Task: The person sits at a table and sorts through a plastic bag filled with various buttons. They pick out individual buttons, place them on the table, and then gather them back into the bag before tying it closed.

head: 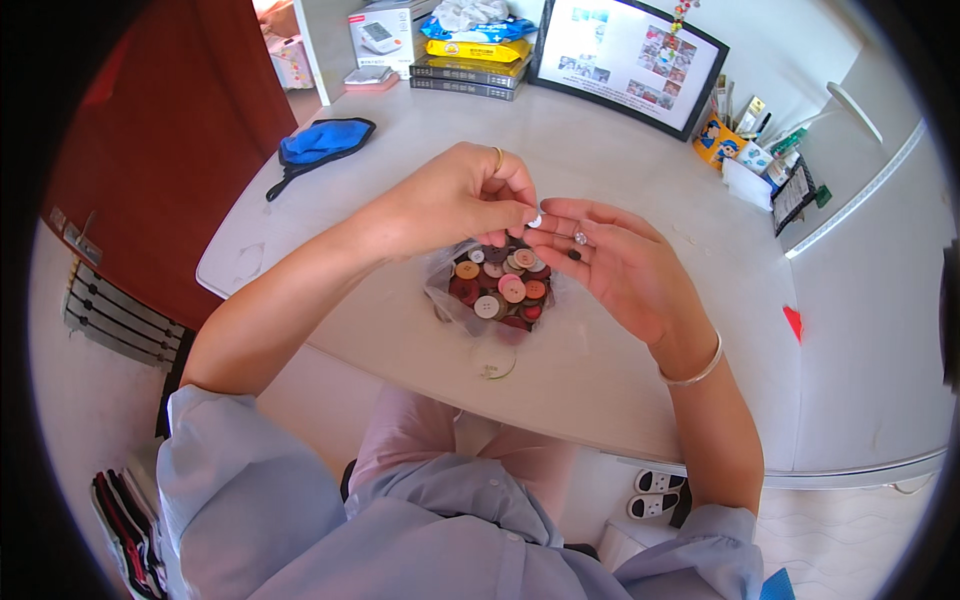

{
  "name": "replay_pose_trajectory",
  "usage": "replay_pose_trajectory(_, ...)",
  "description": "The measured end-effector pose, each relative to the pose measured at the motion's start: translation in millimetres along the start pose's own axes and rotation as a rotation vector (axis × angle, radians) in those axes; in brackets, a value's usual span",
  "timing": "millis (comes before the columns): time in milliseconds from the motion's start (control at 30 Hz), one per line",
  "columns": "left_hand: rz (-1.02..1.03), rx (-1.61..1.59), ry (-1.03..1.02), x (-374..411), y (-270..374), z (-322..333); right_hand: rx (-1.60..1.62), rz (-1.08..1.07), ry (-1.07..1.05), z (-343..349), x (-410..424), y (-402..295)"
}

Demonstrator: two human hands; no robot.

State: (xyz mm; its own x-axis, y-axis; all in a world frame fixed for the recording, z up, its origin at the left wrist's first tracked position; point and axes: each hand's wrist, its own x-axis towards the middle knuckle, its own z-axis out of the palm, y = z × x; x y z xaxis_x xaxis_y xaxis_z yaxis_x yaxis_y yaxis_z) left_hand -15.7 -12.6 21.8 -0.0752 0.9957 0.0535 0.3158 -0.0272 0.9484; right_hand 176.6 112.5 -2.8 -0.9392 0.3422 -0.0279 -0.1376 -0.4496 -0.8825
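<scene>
Between the thumb and fingertips of my left hand (480, 195) is a small white button (535, 221). My right hand (619, 262) is turned palm up beside it, its fingertips close to that button. A shiny clear-looking button (580, 238) and a small black button (574, 255) rest on the fingers of my right hand. Below both hands, an opened clear plastic bag (444, 289) lies on the desk (600, 375). Many loose buttons (512, 290) in red, pink, orange, brown and white fill it. My left hand partly hides the bag's far side.
A blue cloth item with black trim (326, 142) lies at the desk's left. Behind stand a boxed device (386, 37), stacked books (469, 75) with wipes packs (480, 49) on top, and a framed photo sheet (626, 64). An orange pen holder (718, 142) sits far right.
</scene>
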Motion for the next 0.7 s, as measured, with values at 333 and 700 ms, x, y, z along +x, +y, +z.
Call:
replay_pose_trajectory(333,0.134,0.27,0.073,-4.9,-26.2,3.2,0.058,-0.056,-0.028,9.1,0.7,16.3)
replay_pose_trajectory(700,0.295,0.648,0.153,-10.2,-32.0,1.3,-0.141,-0.132,-0.083,8.9,4.2,27.7)
